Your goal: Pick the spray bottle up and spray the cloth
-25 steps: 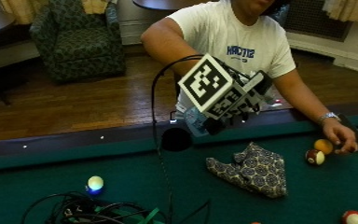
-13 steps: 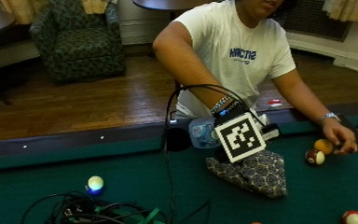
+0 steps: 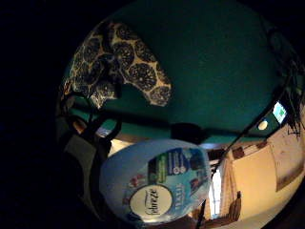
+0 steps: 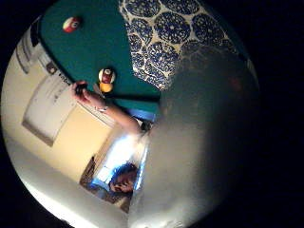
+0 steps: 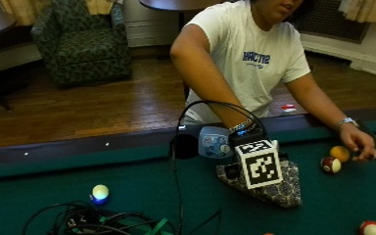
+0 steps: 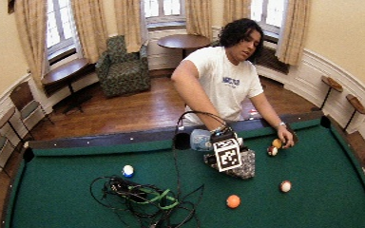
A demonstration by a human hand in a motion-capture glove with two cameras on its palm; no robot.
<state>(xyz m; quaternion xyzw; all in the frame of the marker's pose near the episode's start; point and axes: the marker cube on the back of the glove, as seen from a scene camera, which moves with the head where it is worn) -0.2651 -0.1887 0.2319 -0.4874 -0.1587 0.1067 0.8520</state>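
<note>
Holding the bottle (image 5: 214,142) low over the worktop (image 5: 58,181), the right hand (image 5: 243,134) keeps it just beside the cloth (image 5: 282,188), near the rail where the person stands. The bottle fills much of both palm views, so the grip appears wrapped around it, though the fingers themselves are hidden in the outside view.

To spray well, the nozzle should face the cloth, not the rail; which way it points cannot be told from these views. A judgement: tilting the bottle slightly towards the patterned fabric and keeping it a little above would spread the mist across the folds, not on one edge.

Going left to right across the felt: a light ball (image 5: 100,192) and a tangle of cables (image 5: 97,223) lie well apart from the hand, with open felt between them. The cloth sits in a loose heap close to the rail. Beyond it, two balls (image 5: 335,159) rest by the bare left hand (image 5: 357,144), near enough that a wide sweep rightwards could nudge them. Another ball (image 5: 372,228) lies nearer the camera. Open room is mostly on the left side.
</note>
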